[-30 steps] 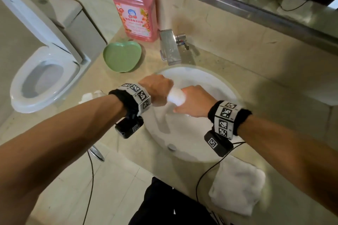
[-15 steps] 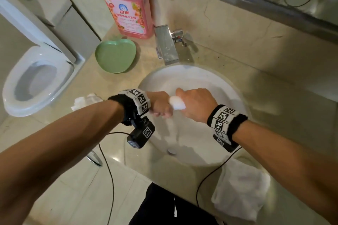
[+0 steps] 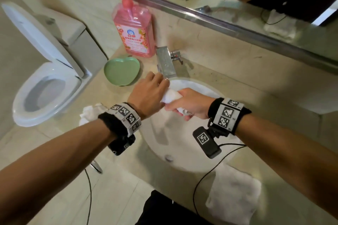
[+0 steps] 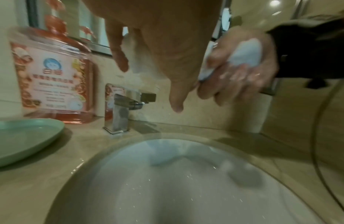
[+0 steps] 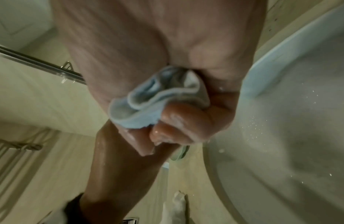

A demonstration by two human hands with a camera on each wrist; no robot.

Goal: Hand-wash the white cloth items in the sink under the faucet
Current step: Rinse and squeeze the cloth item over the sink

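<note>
A twisted, wet white cloth [image 3: 171, 97] [image 5: 148, 106] hangs over the white sink basin [image 3: 182, 144], just in front of the chrome faucet [image 3: 166, 64]. My right hand [image 3: 192, 104] grips it in a fist, and its end sticks out past my wet fingers [image 5: 176, 125]. My left hand [image 3: 150, 93] lies over the cloth's other end. Its fingers reach loosely toward the faucet spout. In the left wrist view they hang straight [image 4: 119, 60] and are not curled round the cloth [image 4: 245, 53]. No water runs from the faucet [image 4: 119, 112].
A pink detergent bottle [image 3: 134, 31] and a green dish [image 3: 121, 71] stand left of the faucet. A crumpled white cloth [image 3: 89, 113] lies on the counter at left, and a folded white towel [image 3: 234, 199] lies at front right. An open toilet [image 3: 45, 87] is at far left, and the mirror [image 3: 237, 5] is behind.
Both hands have moved with the cloth up toward the faucet. My left hand's fist on the cloth has loosened and its fingers have stretched out.
</note>
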